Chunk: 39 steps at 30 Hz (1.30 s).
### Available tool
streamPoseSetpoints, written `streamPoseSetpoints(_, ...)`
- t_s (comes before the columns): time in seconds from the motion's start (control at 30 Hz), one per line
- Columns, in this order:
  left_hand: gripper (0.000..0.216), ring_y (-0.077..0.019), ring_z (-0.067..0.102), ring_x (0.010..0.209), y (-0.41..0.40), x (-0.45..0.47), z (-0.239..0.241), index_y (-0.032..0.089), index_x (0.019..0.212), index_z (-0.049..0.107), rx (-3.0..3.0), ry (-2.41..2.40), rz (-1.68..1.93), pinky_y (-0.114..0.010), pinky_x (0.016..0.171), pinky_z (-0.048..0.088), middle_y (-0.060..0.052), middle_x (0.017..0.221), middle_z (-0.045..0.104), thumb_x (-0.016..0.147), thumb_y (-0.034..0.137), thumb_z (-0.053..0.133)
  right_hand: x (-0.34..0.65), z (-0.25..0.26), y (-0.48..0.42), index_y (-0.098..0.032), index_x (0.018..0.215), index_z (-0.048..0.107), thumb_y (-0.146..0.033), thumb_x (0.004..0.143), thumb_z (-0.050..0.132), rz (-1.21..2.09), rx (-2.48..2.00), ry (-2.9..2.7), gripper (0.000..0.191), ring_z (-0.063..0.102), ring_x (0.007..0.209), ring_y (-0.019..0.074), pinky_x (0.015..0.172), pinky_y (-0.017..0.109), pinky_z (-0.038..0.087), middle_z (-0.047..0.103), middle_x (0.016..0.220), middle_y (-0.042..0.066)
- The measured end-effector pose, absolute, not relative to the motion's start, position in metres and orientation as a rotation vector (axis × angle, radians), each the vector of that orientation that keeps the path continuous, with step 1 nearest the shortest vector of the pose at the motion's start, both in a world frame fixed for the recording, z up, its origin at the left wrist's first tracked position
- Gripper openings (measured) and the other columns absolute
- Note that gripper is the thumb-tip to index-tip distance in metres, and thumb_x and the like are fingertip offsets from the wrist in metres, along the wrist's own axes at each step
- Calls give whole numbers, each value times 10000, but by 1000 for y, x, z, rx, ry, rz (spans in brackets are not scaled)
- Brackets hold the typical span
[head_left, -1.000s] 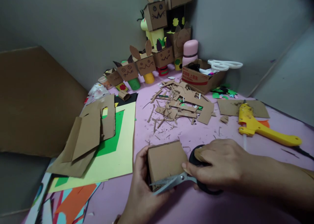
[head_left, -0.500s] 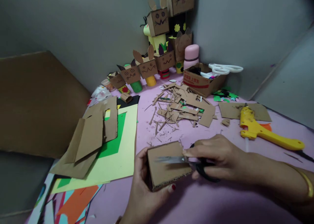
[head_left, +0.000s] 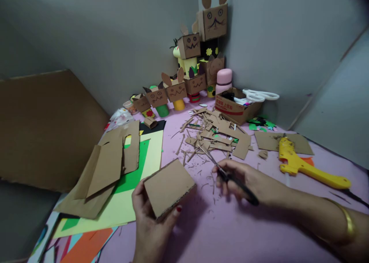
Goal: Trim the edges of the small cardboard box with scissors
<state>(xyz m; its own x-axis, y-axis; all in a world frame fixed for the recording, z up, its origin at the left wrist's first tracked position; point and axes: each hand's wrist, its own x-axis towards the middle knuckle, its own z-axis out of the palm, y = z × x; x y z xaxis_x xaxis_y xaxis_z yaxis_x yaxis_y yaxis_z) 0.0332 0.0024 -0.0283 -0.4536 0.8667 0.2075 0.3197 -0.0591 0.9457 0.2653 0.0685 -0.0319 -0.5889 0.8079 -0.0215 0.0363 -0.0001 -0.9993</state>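
A small cardboard box (head_left: 170, 186) is tilted in my left hand (head_left: 154, 220), its flat brown top facing up and its cut corrugated edge toward me. My left thumb presses the near side while the fingers wrap the left side. Scissors (head_left: 223, 173) with black handles are gripped in my right hand (head_left: 245, 180), to the right of the box and apart from it. Their blades look nearly together and point up and left, toward a heap of cardboard scraps (head_left: 219, 132).
Cardboard sheets (head_left: 106, 163) lie on coloured paper at the left. A yellow glue gun (head_left: 311, 167) rests on the right. Behind stand cardboard animal figures (head_left: 175, 90), a pink bottle (head_left: 224, 78) and a supply box (head_left: 230, 109) holding white scissors (head_left: 259, 95).
My right hand has drawn the scissors off the box, and the blades have swung up. My left hand has moved left with the box, turning it. The view has tilted up slightly.
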Motion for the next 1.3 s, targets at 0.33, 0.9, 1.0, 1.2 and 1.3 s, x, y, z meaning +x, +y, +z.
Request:
streamPoseSetpoints(0.33,794,-275,611,1071,3,36,-29,244,1206,435,1264,1637,1523,-357,860,540,-79,1205,579,548,441,832,261,-32,61,-183,1118,608,-463,748,708,998,-771,-2233,475,567,835,205,712,321,457,610,948,79)
streamPoseSetpoints(0.9,777,-260,542,1168,7,20,-40,261,1237,401,1755,1463,1575,-397,989,453,-88,1246,517,594,297,837,262,-43,71,-169,1106,618,-399,796,667,792,-968,-2131,389,611,762,183,684,293,495,659,887,59)
streamPoseSetpoints(1.0,741,-278,538,1202,17,18,-34,212,1287,366,1553,1606,1469,-403,993,464,-129,1305,513,682,391,753,261,-49,79,-176,1117,619,-320,796,659,581,-1064,-2137,354,623,801,208,716,329,507,667,920,75)
streamPoseSetpoints(1.2,771,-326,499,1274,37,9,-33,192,1399,345,1496,1661,1287,-449,1016,453,-158,1414,490,746,458,659,264,-53,85,-170,1214,603,-200,795,584,246,-1079,-2145,420,594,930,291,766,430,516,625,1028,134)
streamPoseSetpoints(1.3,856,-350,309,1402,33,5,-30,215,1477,198,1563,1739,1317,-529,1092,340,-175,1555,279,776,454,627,264,-54,85,-165,1232,595,-149,777,561,82,-1021,-2135,456,551,1023,317,830,458,501,581,1130,158)
